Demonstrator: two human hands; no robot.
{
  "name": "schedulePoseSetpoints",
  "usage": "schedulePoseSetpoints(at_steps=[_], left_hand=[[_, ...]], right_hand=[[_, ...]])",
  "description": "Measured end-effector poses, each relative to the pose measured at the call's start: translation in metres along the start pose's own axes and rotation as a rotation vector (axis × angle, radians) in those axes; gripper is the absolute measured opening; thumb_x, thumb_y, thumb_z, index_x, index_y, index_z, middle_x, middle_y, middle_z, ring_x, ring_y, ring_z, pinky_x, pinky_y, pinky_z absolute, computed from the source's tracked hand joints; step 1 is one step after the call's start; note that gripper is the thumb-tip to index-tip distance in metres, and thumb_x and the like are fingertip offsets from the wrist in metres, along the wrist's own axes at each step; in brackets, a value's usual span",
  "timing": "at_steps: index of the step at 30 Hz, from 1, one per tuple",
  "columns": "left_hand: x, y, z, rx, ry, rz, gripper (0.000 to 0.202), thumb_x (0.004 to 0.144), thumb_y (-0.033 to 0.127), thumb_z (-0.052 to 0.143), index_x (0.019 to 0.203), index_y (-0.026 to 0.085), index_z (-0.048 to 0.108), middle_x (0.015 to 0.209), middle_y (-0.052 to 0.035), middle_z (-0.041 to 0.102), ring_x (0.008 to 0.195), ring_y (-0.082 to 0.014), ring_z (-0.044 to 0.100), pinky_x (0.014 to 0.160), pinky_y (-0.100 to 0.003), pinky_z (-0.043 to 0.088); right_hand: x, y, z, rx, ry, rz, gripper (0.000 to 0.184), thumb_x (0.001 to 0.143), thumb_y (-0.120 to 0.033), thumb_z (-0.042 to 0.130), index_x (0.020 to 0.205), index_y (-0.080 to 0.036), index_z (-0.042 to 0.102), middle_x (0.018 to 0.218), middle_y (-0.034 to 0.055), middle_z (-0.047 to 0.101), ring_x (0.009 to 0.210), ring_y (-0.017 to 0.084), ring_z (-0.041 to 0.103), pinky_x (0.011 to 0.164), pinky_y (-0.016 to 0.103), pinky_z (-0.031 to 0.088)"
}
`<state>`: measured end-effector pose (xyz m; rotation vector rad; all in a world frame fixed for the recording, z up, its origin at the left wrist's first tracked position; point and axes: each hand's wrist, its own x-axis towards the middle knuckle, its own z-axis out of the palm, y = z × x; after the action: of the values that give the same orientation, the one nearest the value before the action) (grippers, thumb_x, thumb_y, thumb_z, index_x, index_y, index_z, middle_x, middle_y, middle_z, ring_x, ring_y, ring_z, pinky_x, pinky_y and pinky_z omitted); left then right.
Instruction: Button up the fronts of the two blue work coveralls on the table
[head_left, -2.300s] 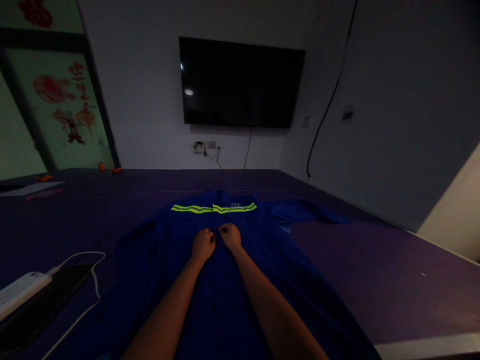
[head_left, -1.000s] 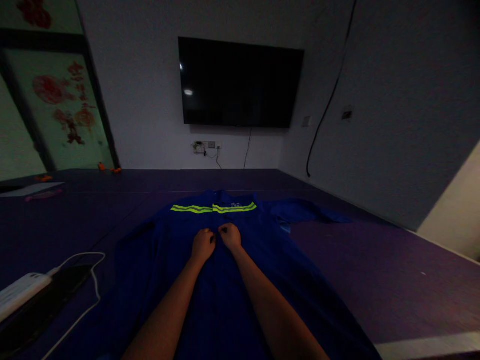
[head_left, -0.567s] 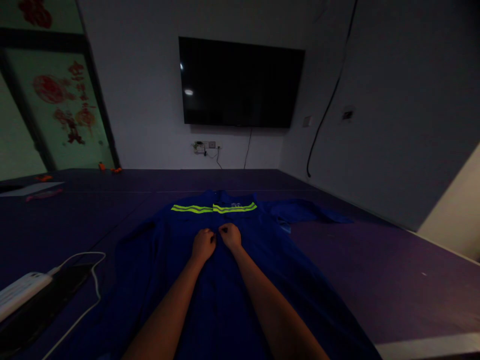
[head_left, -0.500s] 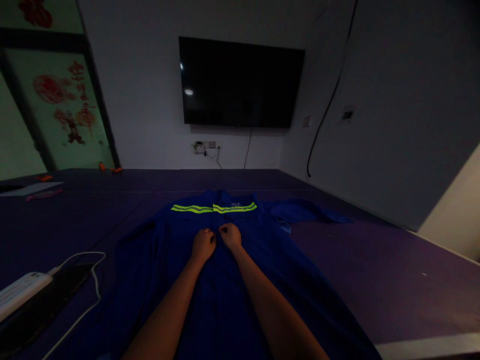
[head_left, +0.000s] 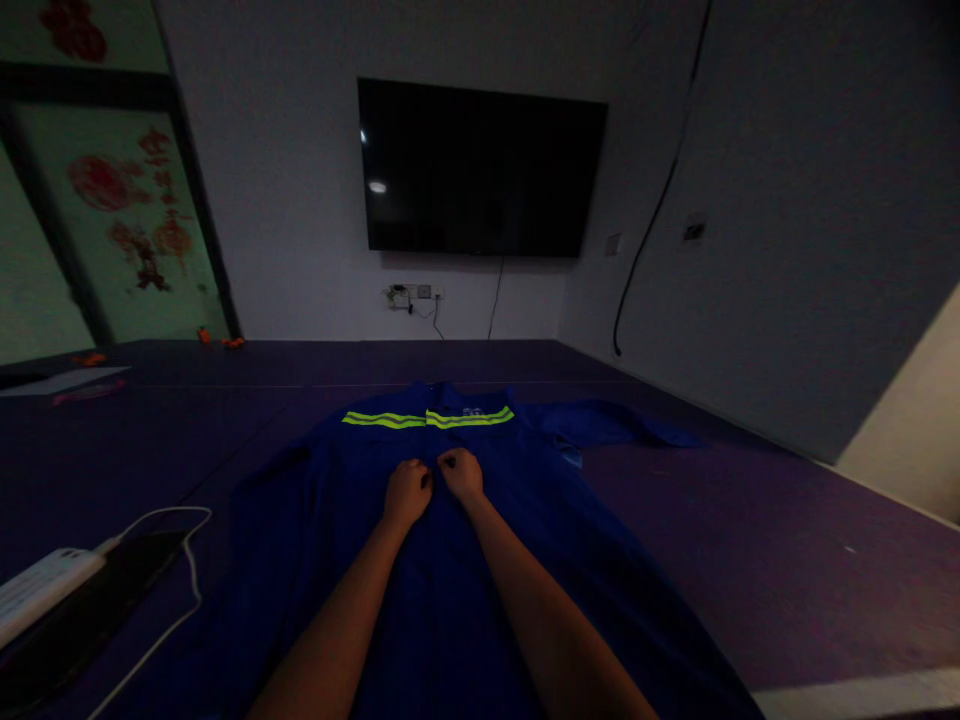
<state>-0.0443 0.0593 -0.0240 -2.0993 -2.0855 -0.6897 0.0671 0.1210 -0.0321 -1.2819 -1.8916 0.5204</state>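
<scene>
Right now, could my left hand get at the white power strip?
Probably yes: nothing tall stands between the left hand and the white power strip, though the blue jacket and a white cable lie low along the way. It likely must leave the jacket first.

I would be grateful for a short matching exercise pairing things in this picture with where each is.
Things
1. blue cloth jacket with yellow-green stripes
2. flat black rectangular television
3. white oblong cabled device
4. bare left hand and bare right hand

Places
A. on the pale wall
B. close together over the jacket's front
C. spread out on the purple surface
D. at the picture's left edge

Pairs: 1-C, 2-A, 3-D, 4-B
</scene>
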Motion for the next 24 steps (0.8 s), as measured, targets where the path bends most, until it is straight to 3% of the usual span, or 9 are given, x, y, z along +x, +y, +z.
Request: schedulePoseSetpoints(at_steps=[24], left_hand=[[0.0002,-0.0010,0.0015,-0.002,0.037,0.017,0.022,0.081,0.020,0.043,0.070,0.016,0.061,0.082,-0.0057,0.059,0.081,-0.0156,0.053,0.073,-0.026,0.037]], right_hand=[[-0.0005,-0.0003,-0.0007,0.004,0.009,0.001,0.018,0.071,-0.015,0.052,0.076,-0.022,0.068,0.087,0.0010,0.068,0.084,0.014,0.061,0.076,0.020,0.043]])
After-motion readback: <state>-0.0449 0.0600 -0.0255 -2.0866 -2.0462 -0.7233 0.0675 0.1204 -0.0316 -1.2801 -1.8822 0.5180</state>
